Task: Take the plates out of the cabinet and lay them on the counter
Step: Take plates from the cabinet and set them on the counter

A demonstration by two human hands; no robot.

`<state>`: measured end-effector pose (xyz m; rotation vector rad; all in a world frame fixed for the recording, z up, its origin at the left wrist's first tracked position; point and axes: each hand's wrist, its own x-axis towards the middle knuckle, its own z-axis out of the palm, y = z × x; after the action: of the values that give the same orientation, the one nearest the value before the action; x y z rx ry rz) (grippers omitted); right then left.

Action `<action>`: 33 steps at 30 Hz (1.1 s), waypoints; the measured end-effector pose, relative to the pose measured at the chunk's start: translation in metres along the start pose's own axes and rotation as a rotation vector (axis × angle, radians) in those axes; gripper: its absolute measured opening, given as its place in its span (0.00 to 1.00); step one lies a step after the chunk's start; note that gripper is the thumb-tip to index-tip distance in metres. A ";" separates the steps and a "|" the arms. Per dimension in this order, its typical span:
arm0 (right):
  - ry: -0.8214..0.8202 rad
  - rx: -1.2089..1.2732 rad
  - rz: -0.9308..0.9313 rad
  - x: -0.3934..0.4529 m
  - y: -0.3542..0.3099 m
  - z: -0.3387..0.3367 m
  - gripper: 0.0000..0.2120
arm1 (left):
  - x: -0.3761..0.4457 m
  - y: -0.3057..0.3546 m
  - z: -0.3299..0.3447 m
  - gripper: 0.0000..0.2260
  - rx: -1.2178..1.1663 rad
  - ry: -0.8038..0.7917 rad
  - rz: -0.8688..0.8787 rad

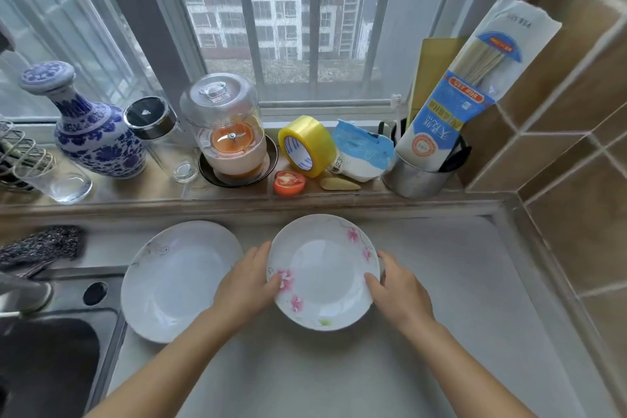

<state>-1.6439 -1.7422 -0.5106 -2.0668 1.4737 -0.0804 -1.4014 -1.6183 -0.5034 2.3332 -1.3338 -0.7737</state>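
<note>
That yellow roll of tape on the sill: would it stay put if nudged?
Probably not. The yellow tape roll stands on its round edge, tilted, so a push would likely roll or topple it. It looks light and stiff, and the halved tomato before it might stop it.

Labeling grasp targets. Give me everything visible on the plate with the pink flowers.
The pink-flower plate is round, white and glossy, ceramic by its look, with a shallow well, pink blossoms on thin dark stems round the rim and one small green mark near the front edge. It faces up, about level, over the grey counter, right of a plainer white plate. The left hand and right hand grip opposite rims, thumbs on top.
</note>
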 end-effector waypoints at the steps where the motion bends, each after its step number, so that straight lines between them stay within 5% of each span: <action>1: 0.007 0.003 0.001 0.000 0.000 0.001 0.14 | 0.001 0.000 0.000 0.23 -0.008 -0.002 0.000; 18: 0.105 0.156 -0.049 -0.008 0.002 -0.007 0.13 | 0.001 0.017 -0.004 0.23 -0.084 0.094 0.010; 33: 0.291 0.172 0.110 -0.027 0.113 -0.084 0.16 | 0.042 0.143 0.061 0.18 0.021 -0.007 0.292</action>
<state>-1.7810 -1.7783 -0.4903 -1.8904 1.6855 -0.4646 -1.5186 -1.7273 -0.4868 2.0851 -1.6444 -0.6779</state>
